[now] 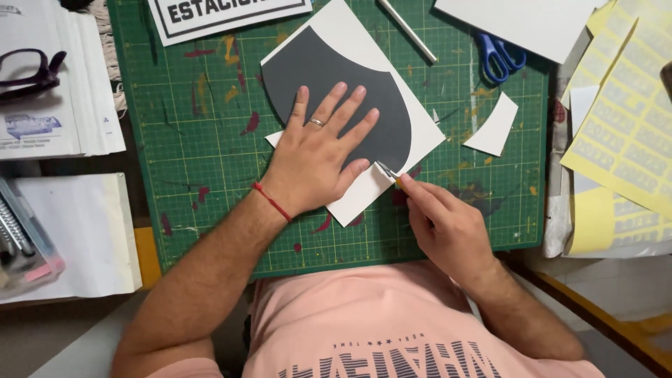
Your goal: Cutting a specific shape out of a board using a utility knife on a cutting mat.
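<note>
My left hand [318,157] lies flat, fingers spread, pressing down a white sheet printed with a dark grey curved shape [329,77] on the green cutting mat [203,154]. A ring is on one finger and a red string circles the wrist. My right hand [444,224] grips a small craft knife [388,171], its blade tip touching the lower edge of the grey shape just right of my left thumb. Most of the knife's handle is hidden inside the fist.
A cut-off white scrap [493,126] lies on the mat's right side. Blue-handled scissors [500,56] and a thin white rod [409,31] lie at the top. Yellow sticker sheets [623,133] are stacked right; papers, glasses [28,70] and a white box [77,231] sit left.
</note>
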